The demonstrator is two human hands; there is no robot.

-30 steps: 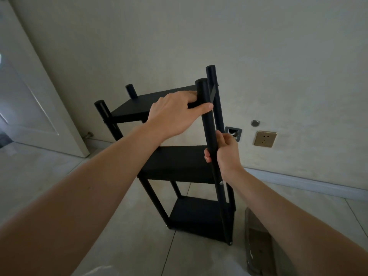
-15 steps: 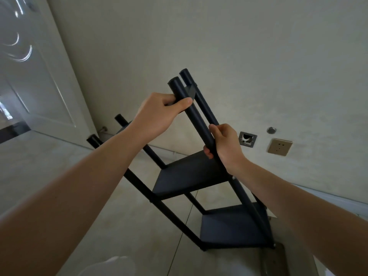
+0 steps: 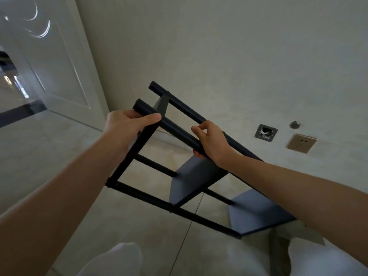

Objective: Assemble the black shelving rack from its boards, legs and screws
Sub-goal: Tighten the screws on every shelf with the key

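The black three-tier metal shelving rack [image 3: 191, 176] looks all but built: three flat dark boards sit fixed between four round black legs, and no loose board, leg or screw is in sight. It's tipped well over, top end up at the hands, foot end low by the pale tiled floor [image 3: 59, 156], to the right and below the right hand.

Left hand [image 3: 127, 126] curls round the top of the near black tube leg [image 3: 173, 130], thumb laid across it. Right hand [image 3: 211, 142] grips that same leg just below the left, fingers wrapped under.

My read: main assembly is done; what's left is likely checking or tightening underneath, though screw heads are too small to judge.

Containers? A brown cardboard piece [image 3: 278, 253] lies below the right forearm, under the rack's foot; I can't tell whether it holds anything.
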